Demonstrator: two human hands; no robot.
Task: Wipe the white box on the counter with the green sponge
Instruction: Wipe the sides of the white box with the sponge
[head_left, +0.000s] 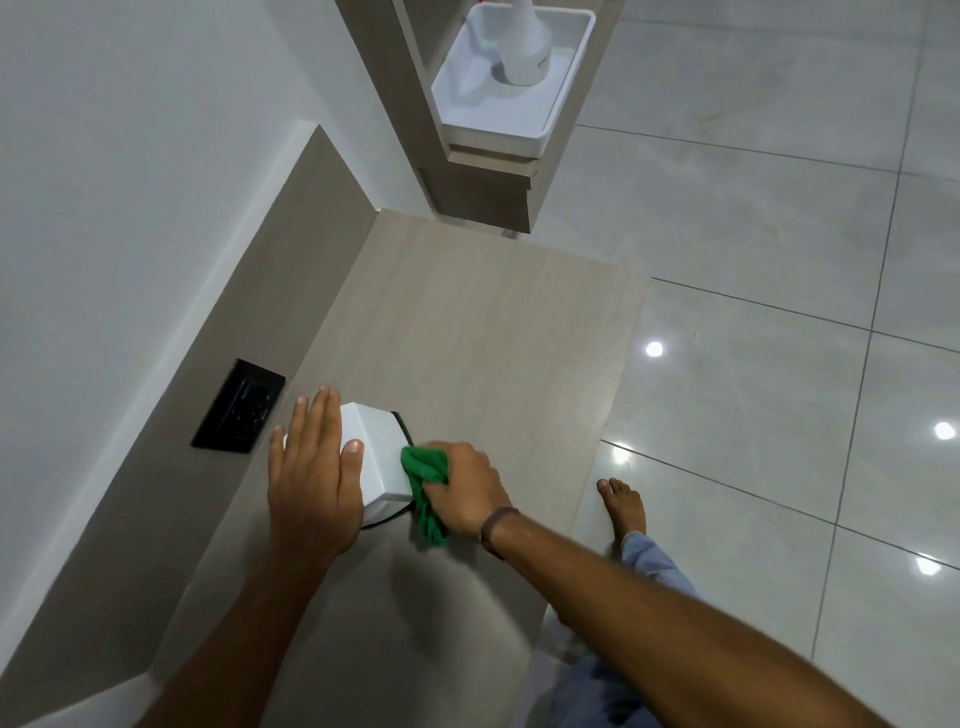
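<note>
- Wall (104, 182): plain white, along the left side; a black socket plate (239, 408) sits in the beige panel just beside the table's back edge.
- Table (467, 338): pale wood-grain top, bare apart from the box; it runs away from the viewer.
- Left hand (311, 467): laid flat on the top of the white box (382, 457), fingers straight and together, grip not closed on anything; it hides the box's left part.
- White box: stands on the near left part of the table, close to the socket plate; long axis cannot be told, since the hand covers part of it. A thin dark edge shows at its base.
- Green sponge (423, 488): soft and crumpled like cloth, pressed against the box's right face.
- Right hand (465, 488): grip closed around the sponge.
- Floor (779, 260): glossy grey tiles with light reflections; a bare foot (623, 506) stands on it.
- Tray (519, 135): white, on a shelf at the top, holding a white bottle (524, 47) cut off by the frame.
</note>
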